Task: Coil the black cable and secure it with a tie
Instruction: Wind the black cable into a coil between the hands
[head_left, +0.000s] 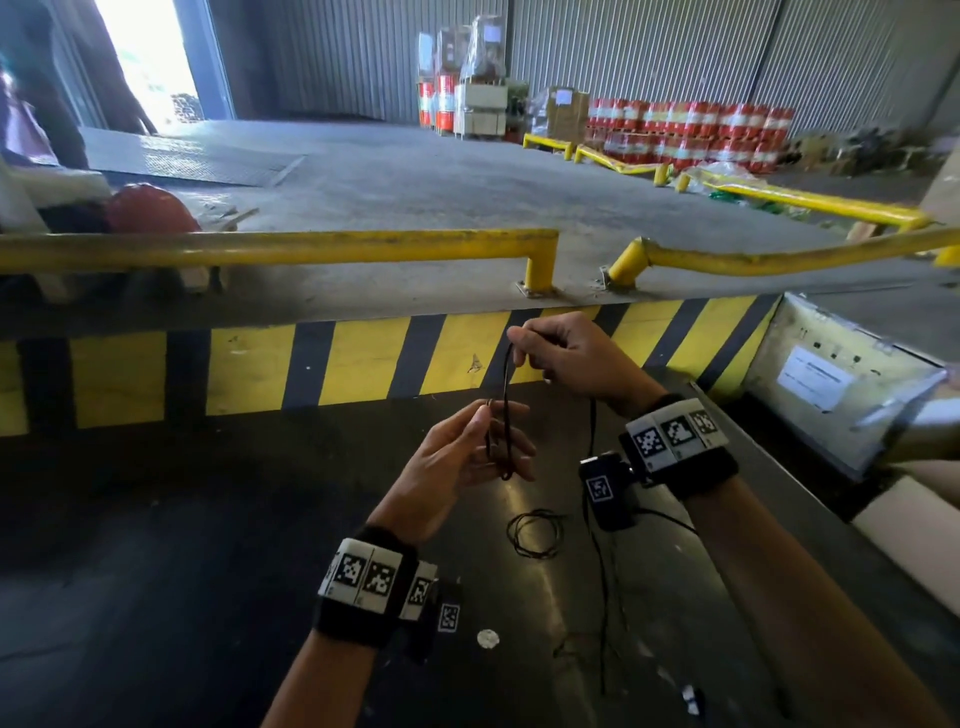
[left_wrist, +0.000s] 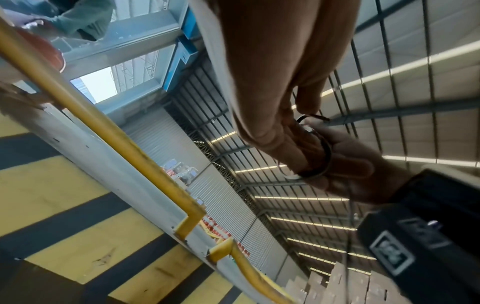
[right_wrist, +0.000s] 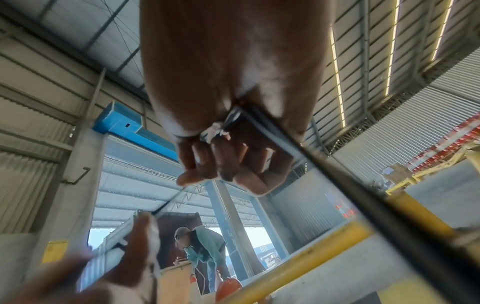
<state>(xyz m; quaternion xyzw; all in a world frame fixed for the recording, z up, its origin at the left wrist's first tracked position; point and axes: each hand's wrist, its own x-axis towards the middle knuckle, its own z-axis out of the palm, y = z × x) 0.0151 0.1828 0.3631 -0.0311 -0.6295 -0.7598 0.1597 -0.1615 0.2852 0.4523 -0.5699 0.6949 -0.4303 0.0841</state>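
A thin black cable (head_left: 506, 395) hangs in a long narrow loop between my two hands above a dark platform. My right hand (head_left: 519, 348) is uppermost and pinches the top of the loop in curled fingers; its free length (head_left: 593, 431) drops past my wrist to the floor. The left hand (head_left: 493, 441) sits lower, palm up, thumb and fingers pinching the loop's bottom end. In the left wrist view the cable (left_wrist: 326, 152) curves round the fingers. The right wrist view shows the cable (right_wrist: 285, 144) leaving the fist. A small coil of black cable (head_left: 535, 532) lies on the floor.
A yellow and black striped kerb (head_left: 363, 358) rises just past my hands, with a yellow rail (head_left: 280, 247) above it. A grey metal box (head_left: 841, 379) stands at right. A red helmet (head_left: 150, 208) and another person (head_left: 31, 104) are at far left.
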